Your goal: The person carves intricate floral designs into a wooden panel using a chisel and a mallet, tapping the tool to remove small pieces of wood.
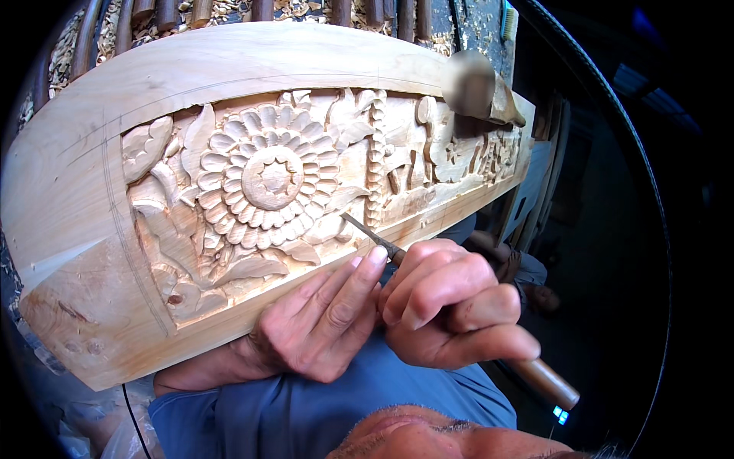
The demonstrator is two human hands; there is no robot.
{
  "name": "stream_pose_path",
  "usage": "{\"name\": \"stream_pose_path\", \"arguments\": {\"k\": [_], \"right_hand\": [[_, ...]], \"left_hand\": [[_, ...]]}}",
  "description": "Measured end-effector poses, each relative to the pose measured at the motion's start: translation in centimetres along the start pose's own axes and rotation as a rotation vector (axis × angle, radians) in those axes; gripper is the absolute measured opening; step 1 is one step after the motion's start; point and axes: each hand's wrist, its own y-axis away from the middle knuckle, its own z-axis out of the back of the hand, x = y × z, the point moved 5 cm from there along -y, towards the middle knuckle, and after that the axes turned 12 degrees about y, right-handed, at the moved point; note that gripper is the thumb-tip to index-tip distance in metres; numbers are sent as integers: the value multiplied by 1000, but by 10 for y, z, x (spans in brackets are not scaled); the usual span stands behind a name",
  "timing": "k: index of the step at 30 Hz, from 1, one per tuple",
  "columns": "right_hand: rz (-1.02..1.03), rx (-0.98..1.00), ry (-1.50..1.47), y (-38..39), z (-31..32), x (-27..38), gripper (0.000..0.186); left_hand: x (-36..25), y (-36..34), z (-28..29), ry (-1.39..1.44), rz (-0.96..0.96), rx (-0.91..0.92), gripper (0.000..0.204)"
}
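Observation:
My right hand [451,306] is closed round a long chisel [550,379] with a brown wooden handle and dark metal shaft. Its blade tip meets a pale carved wooden panel [69,206], just right of a large flower relief [271,176]. My left hand [321,317] lies over the panel's lower edge, fingers extended, fingertips against the chisel shaft; its thumb is hidden. A wooden mallet [493,99], its end blurred, rests on the panel's upper right among carved leaves and a beaded strip [375,168].
Several wooden tool handles [164,11] and wood shavings [222,9] line the back of the dark work surface, with a brush [508,24] at its right. A person [527,279] is in the dim background at right. Plastic bags [88,421] and a black cable [134,417] are at lower left.

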Motion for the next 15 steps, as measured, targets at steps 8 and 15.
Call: {"name": "stream_pose_path", "arguments": {"k": [8,15], "right_hand": [[179,161,24,16,12,2,57],[215,27,-93,4,13,3,60]], "left_hand": [[-3,9,-1,-70,-49,-54,14],[-4,0,-4,-65,-32,-43,16]]}}
